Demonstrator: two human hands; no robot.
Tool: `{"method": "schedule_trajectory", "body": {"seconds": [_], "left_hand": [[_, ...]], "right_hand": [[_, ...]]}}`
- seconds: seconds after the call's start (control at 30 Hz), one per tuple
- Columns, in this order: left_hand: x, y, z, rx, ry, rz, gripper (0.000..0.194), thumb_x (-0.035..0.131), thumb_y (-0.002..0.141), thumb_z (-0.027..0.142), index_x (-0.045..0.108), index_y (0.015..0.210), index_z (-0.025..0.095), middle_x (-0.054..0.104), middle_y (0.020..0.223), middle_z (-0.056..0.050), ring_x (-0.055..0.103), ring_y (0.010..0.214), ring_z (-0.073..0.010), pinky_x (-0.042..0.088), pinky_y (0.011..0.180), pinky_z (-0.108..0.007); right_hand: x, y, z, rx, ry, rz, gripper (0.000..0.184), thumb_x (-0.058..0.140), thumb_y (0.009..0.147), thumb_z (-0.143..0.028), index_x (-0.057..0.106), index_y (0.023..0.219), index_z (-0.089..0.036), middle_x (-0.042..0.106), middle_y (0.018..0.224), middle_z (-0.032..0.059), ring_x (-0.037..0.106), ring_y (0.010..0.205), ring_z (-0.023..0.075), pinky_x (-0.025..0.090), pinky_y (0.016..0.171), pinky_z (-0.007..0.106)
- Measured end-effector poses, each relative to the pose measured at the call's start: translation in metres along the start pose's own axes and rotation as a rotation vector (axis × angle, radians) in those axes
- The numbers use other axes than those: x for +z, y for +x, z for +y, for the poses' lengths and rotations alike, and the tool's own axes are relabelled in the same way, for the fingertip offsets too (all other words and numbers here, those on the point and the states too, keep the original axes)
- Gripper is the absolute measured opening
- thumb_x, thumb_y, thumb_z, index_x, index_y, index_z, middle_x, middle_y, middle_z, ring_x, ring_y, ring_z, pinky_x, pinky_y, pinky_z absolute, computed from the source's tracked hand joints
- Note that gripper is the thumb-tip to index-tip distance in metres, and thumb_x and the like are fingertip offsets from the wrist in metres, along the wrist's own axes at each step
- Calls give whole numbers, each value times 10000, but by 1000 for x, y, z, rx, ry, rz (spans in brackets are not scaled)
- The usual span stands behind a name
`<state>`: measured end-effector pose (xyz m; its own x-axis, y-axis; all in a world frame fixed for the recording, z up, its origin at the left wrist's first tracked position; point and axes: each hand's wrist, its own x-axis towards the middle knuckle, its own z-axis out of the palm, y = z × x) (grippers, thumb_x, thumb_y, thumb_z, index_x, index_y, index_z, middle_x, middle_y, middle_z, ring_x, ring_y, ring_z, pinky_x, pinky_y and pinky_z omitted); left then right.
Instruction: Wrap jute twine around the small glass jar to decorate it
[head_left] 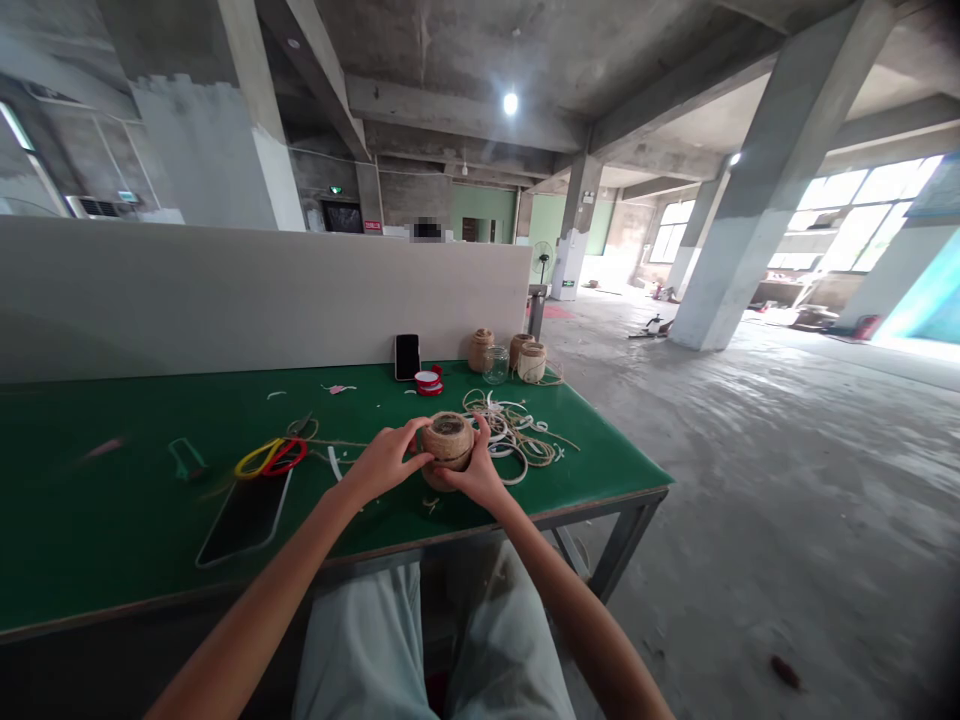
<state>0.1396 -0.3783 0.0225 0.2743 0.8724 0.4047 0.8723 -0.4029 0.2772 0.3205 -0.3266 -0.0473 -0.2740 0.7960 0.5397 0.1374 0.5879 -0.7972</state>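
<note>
Both of my hands grip a round ball of jute twine [448, 448] just above the green tabletop [135, 520]. My left hand [386, 462] holds it from the left side, with the fingertips on its upper edge. My right hand [472, 465] cups its right side, with the fingers reaching over the top. A loose tangle of twine and white strips [517, 435] lies just right of my right hand. To the left of my left hand rest scissors with yellow and red handles [270, 457].
A dark flat slab with a pale edge [244, 515] lies near the table's front. Along the grey partition [225, 290] stand a phone [406, 357], twine spools [482, 350], a glass jar [495, 365] and a red-and-white roll [428, 381]. A concrete floor [750, 500] lies beyond the table's right edge.
</note>
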Motion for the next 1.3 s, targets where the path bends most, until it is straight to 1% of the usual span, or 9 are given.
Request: {"method": "schedule_trajectory", "body": {"seconds": [0.13, 0.37, 0.5, 0.63, 0.77, 0.93, 1.03, 1.2, 1.3], "left_hand": [[-3, 0, -4, 22, 36, 3, 499, 490, 848, 469, 428, 1293, 253, 584, 708, 7, 568, 725, -209, 364, 852, -387], [-7, -4, -11, -11, 9, -49, 489, 451, 858, 471, 413, 1299, 262, 499, 629, 23, 523, 576, -176, 348, 545, -250], [-4, -4, -13, -39, -46, -57, 533, 435, 867, 472, 358, 1351, 261, 512, 656, 18, 533, 576, -171, 340, 508, -232], [-3, -1, -13, -33, -84, -65, 541, 425, 870, 474, 353, 1364, 265, 530, 662, 17, 535, 580, -166, 360, 536, -231], [-4, 1, -14, -33, -113, -56, 509, 454, 852, 474, 412, 1315, 266, 524, 659, 27, 530, 586, -160, 377, 568, -237], [-3, 2, -14, -37, -102, -64, 494, 465, 852, 459, 411, 1300, 258, 502, 653, 36, 525, 588, -152, 371, 577, -236], [-5, 2, -12, -47, -63, -68, 494, 458, 854, 480, 410, 1293, 259, 506, 665, 32, 524, 592, -151, 369, 579, -234], [-12, -2, -15, -80, 10, -82, 561, 486, 821, 546, 398, 1299, 267, 542, 724, 21, 540, 646, -155, 355, 574, -224], [-17, -4, -23, -108, 44, -98, 568, 463, 824, 575, 417, 1287, 249, 538, 712, 20, 534, 634, -151, 335, 555, -220]], "right_hand": [[-12, 9, 7, -51, 223, -145, 1035, 754, 615, -249, 76, 1398, -246, 512, 1250, 112, 552, 1161, 254, 414, 993, 421], [-20, 14, 9, -19, 289, -221, 999, 749, 593, -213, 140, 1385, -223, 538, 1224, 114, 571, 1133, 255, 414, 985, 432], [-24, 18, 4, 10, 327, -269, 1006, 753, 594, -268, 137, 1387, -206, 538, 1225, 119, 570, 1132, 254, 409, 987, 443], [-28, 12, -2, 66, 205, -290, 1184, 781, 575, -379, -23, 1430, -216, 376, 1392, 156, 432, 1281, 266, 325, 1058, 460], [-16, -4, -10, 81, -76, -76, 1324, 831, 479, -442, -56, 1441, -242, 138, 1506, 163, 181, 1394, 342, 181, 1105, 538], [11, -12, -16, 99, -270, 101, 1212, 797, 535, -446, 7, 1430, -238, 319, 1436, 169, 322, 1329, 362, 106, 1094, 598], [14, -8, -14, 95, -282, 139, 1081, 757, 594, -443, 70, 1406, -249, 409, 1380, 142, 392, 1292, 335, 101, 1093, 591], [-3, 1, -9, 51, -155, -67, 1015, 756, 618, -347, 99, 1387, -267, 514, 1279, 91, 426, 1261, 304, 75, 1098, 565], [-13, 7, -7, 45, -16, -174, 1008, 764, 605, -291, 118, 1377, -265, 522, 1253, 82, 423, 1257, 294, 138, 1097, 537]]}}
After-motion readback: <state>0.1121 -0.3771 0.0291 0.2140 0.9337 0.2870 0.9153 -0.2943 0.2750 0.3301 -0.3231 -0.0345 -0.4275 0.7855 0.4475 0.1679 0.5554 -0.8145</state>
